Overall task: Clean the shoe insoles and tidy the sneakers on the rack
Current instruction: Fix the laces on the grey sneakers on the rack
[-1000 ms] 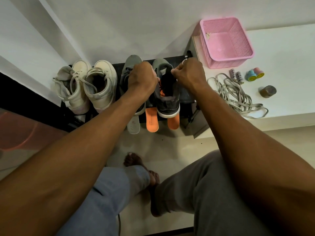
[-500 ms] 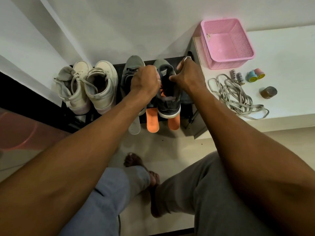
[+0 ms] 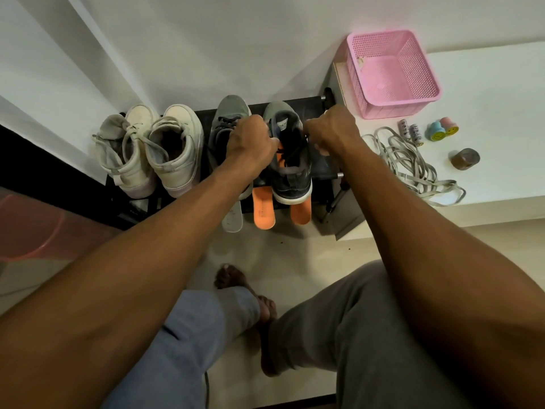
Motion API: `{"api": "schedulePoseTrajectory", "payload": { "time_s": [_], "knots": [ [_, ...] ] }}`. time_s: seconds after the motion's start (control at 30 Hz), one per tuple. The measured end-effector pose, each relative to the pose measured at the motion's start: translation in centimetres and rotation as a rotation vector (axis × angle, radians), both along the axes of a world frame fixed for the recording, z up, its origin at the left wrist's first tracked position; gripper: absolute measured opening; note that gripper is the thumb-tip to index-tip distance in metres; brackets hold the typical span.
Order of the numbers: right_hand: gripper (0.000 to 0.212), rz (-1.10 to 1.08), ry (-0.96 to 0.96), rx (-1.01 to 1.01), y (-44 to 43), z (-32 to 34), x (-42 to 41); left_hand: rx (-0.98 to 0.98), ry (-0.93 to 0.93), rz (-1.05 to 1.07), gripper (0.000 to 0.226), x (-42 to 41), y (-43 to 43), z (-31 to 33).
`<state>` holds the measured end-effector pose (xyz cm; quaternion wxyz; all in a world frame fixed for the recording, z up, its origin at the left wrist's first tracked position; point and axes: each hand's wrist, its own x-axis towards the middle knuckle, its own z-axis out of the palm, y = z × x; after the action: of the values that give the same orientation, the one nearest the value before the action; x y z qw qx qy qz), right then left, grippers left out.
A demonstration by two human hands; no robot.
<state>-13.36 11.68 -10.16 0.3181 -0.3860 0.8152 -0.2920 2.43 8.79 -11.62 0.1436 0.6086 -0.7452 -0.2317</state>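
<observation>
White wall backs a low black metal shoe rack [image 3: 312,103] on a pale floor, beside a white table [image 3: 501,98] carrying a pink perforated plastic basket [image 3: 392,110]. On the rack's right end stands a dark grey mesh sneaker [image 3: 292,178]. The left hand [image 3: 250,140] and right hand [image 3: 330,131], fingers curled, pinch it at its black laces. Lacing seems under way, so the next move calls for even tension. Two orange foam insoles [image 3: 263,211] jut out below.

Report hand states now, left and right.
Left hand: closed, gripping the rightmost grey sneaker.
Right hand: closed, gripping the same sneaker.
</observation>
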Motion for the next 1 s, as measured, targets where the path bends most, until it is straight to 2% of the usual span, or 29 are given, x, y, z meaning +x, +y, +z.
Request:
{"api": "schedulePoseTrajectory", "payload": {
  "time_s": [0.33,0.57,0.67,0.87,0.93,1.0],
  "knots": [
    [0.015,0.007,-0.237,0.111,-0.4,-0.6,-0.2,0.009,0.042,0.032,0.019,0.2,-0.4,-0.5],
    [0.021,0.001,-0.25,0.122,-0.4,-0.6,-0.5,-0.008,0.052,0.021,0.023,0.3,-0.5,-0.6],
    [0.023,0.029,-0.205,0.113,-0.4,-0.5,-0.2,-0.022,0.048,0.013,0.024,0.1,-0.4,-0.5],
    [0.027,0.184,0.112,-0.038,-0.2,-1.2,-0.1,-0.039,0.022,0.002,0.025,0.1,-0.5,-0.7],
    [0.035,0.166,0.123,-0.059,-0.1,-1.8,0.1,-0.022,0.017,0.016,0.022,0.0,-0.3,-0.7],
    [0.029,0.147,0.089,-0.026,0.0,-2.0,0.4,0.025,0.012,0.035,0.02,-0.2,-0.2,-0.6]
  ]
}}
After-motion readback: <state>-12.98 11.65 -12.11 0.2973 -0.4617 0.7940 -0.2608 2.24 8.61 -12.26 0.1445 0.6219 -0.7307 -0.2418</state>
